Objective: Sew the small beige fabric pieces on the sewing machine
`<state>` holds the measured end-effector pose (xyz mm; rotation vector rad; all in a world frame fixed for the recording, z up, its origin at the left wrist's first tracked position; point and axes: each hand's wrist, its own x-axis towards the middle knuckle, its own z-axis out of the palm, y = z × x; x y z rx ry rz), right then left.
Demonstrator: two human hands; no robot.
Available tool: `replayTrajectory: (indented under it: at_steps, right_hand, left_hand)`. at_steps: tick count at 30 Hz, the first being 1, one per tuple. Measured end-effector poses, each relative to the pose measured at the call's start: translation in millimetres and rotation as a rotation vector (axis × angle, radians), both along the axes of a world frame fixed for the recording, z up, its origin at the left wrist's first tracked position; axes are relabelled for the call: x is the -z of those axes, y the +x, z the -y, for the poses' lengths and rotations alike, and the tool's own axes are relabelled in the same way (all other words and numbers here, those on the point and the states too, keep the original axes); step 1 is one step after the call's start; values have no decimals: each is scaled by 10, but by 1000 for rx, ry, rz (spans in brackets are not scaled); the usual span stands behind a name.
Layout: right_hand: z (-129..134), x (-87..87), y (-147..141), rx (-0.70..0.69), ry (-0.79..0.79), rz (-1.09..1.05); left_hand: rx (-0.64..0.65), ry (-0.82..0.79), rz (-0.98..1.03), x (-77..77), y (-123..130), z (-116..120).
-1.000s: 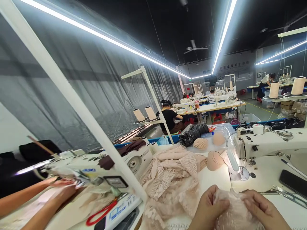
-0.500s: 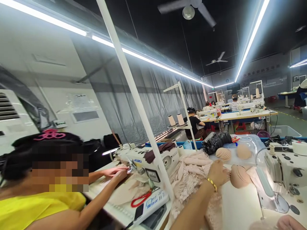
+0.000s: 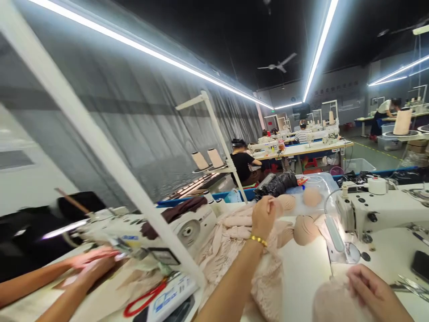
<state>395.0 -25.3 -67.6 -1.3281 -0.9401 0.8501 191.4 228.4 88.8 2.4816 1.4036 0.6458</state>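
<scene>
Sheer beige fabric piece (image 3: 330, 300), one: at the near edge of the white worktable (image 3: 296, 279), in front of the right-hand sewing machine (image 3: 385, 205), lying leftward from the right hand (image 3: 377, 293), the nearer one, whose thumb and fingers pinch its right margin; long axis undeterminable, lower end cropped. Left hand (image 3: 263, 218), farther off: above the heaped lace (image 3: 231, 239), near the moulded cup (image 3: 305, 230), fingers curled together, whether gripping anything cannot be told.

The right hand (image 3: 372, 286) holds pale beige fabric (image 3: 330, 300).
</scene>
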Motion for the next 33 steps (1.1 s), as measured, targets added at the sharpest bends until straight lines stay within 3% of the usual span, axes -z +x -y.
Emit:
replayTrajectory:
  at_steps: [3,6,8,12,16,18,22,25,27,31,33]
  right_hand:
    - [46,-142,-12,28,-11,-47]
    - [107,-184,-26,42,-10,-65]
    - [145,-190,-26,37,3,-41]
    - [187,-214,-15,5,18,105]
    - [250,-356,-23,-60,27,281]
    - [312,-509,-42,-137,35,423]
    - [417,-891,-77,-337,89,764]
    - [409,-1118,-58,-361,165,891]
    - [364,-1235,-34,-295,231,997]
    - [240,-1412,-39,-29,471,1263]
    - [176,-1390,-66,124,623,1349]
  left_hand:
    - [296,-151,12,1,-38,367]
    - [618,-322,-83,99,-8,778]
    - [738,-363,-138,192,77,985]
    - [791,-326,-188,349,298,1185]
    - [760,-297,-165,396,376,1262]
    - [809,-411,-116,384,347,1280]
    - [1043,-806,24,325,255,1264]
    - [1050,-894,132,275,195,1227]
    - [993,-833,161,239,153,1201]
    - [869,-399,278,151,59,1144]
    - [819,-159,351,130,1,1113]
